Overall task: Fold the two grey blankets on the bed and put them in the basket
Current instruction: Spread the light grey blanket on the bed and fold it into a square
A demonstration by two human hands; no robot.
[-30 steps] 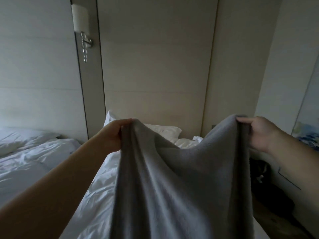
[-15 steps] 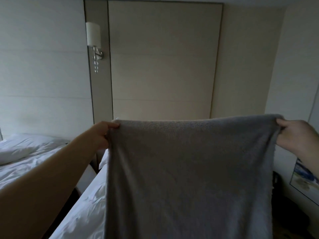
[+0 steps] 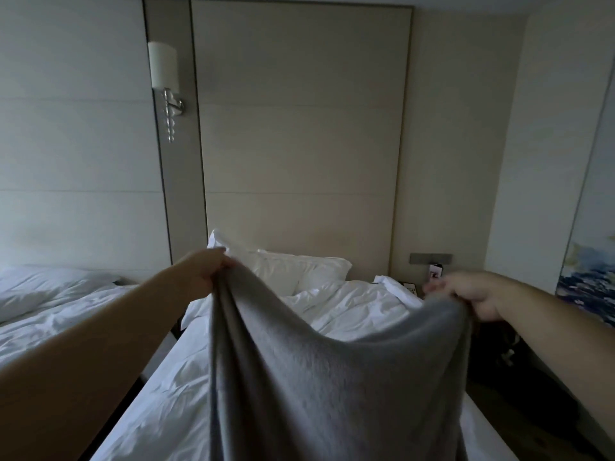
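- Head view: left hand [image 3: 207, 271] clenches one upper corner of the grey blanket [image 3: 332, 390], fingers curled tight round a bunch of cloth.
- Right hand [image 3: 474, 296], blurred, grasps the other upper corner, fingers curled down over the edge; how its thumb lies I cannot tell.
- Between the two grips the blanket's top edge sags in a deep curve; below them the cloth hangs in loose folds and runs out of view at the bottom.
- Beneath and beyond the grips lies the bed [image 3: 173, 390] with crumpled white sheets; white pillows [image 3: 293, 269] sit just past the left grip.
- Left of that grip stands a second bed [image 3: 50, 314], with a wall lamp [image 3: 163, 66] above; beyond the right grip hangs a painting [image 3: 587, 271].
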